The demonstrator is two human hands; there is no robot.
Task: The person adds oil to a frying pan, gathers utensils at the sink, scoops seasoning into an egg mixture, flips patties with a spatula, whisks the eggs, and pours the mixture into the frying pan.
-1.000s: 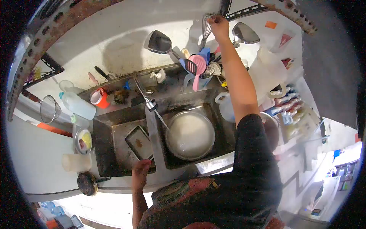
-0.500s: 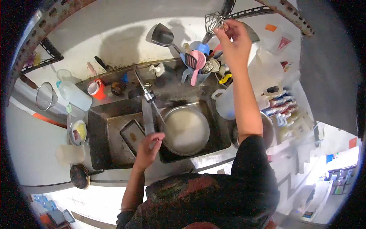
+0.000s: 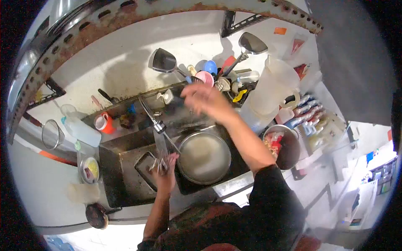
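Bowl [image 3: 204, 183]: round and metal, set in the right-hand sink [image 3: 183, 184], with pale cloudy liquid [image 3: 205, 154] inside.
Tap [image 3: 158, 126]: beyond the bowl and to its left, a thin stream [image 3: 171, 143] running down to the bowl's left rim.
Left hand [image 3: 165, 175]: just left of the bowl, fingers closed about a whisk.
Whisk [image 3: 159, 165]: left of the bowl, at the fingers, its wires blurred; in view it overlaps the tray [image 3: 138, 167].
Right hand [image 3: 207, 100]: beyond the bowl, blurred, fingers spread wide; whether it touches anything I cannot tell.
Utensils: farther beyond the bowl, a blue ladle [image 3: 210, 67], a pink utensil [image 3: 205, 78] and two metal turners [image 3: 164, 61] clustered together.
Jug [image 3: 274, 85]: beyond the bowl to its right, large and translucent.
Pot [image 3: 289, 154]: right of the bowl, red packaging [image 3: 274, 142] inside.
Red cup [image 3: 108, 125]: beyond the bowl, well to its left.
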